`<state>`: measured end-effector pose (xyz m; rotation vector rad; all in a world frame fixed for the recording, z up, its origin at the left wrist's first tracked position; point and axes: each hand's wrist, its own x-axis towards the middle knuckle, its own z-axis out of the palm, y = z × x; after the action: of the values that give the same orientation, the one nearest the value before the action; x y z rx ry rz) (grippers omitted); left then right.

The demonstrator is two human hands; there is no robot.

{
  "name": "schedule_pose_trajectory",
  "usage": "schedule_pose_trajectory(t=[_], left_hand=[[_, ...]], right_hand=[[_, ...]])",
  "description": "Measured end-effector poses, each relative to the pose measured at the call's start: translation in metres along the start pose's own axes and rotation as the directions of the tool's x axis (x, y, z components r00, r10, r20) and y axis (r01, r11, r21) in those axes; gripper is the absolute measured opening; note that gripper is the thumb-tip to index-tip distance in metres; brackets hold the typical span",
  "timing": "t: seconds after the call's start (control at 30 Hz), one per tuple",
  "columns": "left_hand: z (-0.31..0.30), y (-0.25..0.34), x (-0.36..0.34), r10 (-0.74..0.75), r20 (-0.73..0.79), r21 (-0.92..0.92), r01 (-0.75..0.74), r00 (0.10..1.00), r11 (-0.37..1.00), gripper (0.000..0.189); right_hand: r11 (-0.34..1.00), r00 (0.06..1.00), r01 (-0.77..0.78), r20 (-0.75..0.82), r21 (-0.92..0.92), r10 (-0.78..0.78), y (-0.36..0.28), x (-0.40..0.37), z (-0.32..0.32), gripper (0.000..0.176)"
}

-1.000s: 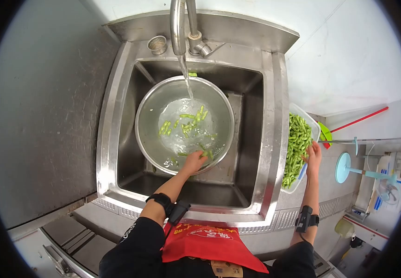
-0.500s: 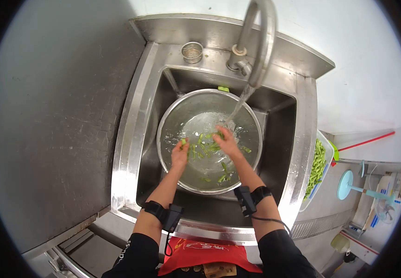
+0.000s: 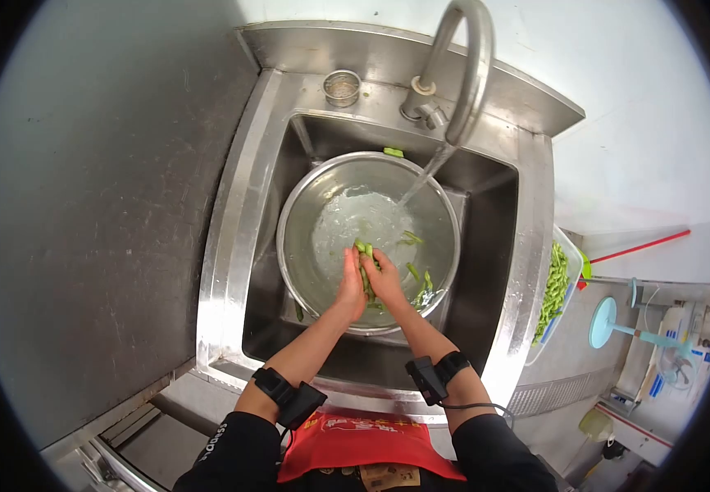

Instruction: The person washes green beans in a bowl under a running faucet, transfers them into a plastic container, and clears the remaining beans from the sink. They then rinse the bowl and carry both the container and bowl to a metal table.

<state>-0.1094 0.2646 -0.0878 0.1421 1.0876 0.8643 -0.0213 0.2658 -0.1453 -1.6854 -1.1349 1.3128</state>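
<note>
My left hand and my right hand are close together over the near half of a round metal bowl. Several green pods are pressed between them, partly hidden by the fingers. More green pieces float in the water at the bowl's right side. Water runs from the curved faucet into the bowl. One green piece lies at the bowl's far rim, and another sits outside its near left rim.
The bowl stands inside a steel sink. A small strainer cup is on the back ledge. Right of the sink, a clear bin holds many green pods, near a red stick and a light blue fan-like object.
Both hands have come together and moved nearer to me, gathering pods between them. Fewer pieces float in the middle of the bowl.
</note>
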Motion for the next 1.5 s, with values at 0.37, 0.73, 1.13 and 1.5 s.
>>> schedule_pose_trajectory(t=[0.37, 0.73, 1.13, 1.5], left_hand=[[-0.059, -0.032, 0.023, 0.217, -0.106, 0.737, -0.07, 0.971, 0.672, 0.084], [0.011, -0.067, 0.077, 0.428, 0.096, 0.948, -0.214, 0.899, 0.236, 0.082], [0.048, -0.105, 0.044, -0.027, 0.499, 0.867, -0.499, 0.866, -0.001, 0.039], [-0.031, -0.065, -0.002, 0.419, 0.128, 0.886, -0.293, 0.899, 0.359, 0.022]], right_hand=[[0.884, 0.995, -0.101, 0.025, 0.457, 0.1, -0.059, -0.038, -0.186, 0.02], [0.901, 0.718, -0.383, -0.548, 0.205, 0.43, 0.052, -0.13, -0.454, 0.043], [0.982, 0.914, 0.016, -0.401, 0.188, 0.062, -0.03, -0.086, -0.39, 0.028], [0.991, 0.987, -0.121, 0.1, -0.049, 0.125, -0.032, 0.05, -0.126, 0.047]])
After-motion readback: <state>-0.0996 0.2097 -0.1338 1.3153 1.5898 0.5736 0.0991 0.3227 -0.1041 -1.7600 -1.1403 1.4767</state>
